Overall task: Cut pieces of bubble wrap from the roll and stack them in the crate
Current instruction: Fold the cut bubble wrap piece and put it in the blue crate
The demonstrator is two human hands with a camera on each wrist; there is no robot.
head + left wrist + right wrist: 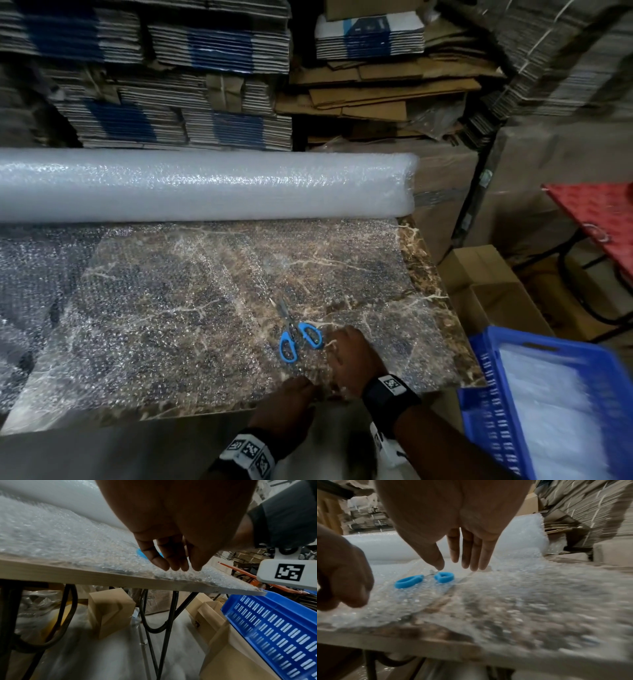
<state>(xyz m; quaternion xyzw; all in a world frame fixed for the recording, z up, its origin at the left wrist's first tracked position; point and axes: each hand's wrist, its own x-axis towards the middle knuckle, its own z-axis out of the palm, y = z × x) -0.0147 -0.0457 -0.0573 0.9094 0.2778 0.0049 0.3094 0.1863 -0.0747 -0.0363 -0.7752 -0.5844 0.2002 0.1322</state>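
I see flattened cardboard stacks (pixel 164 72) across twelve o'clock, open cartons (pixel 486 284) on the floor at three o'clock, and a red patterned surface (pixel 599 219) farther right.

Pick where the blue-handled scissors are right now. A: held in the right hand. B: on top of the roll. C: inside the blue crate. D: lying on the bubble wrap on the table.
D: the scissors lie on the unrolled bubble wrap, beside the right hand, with neither hand holding them.
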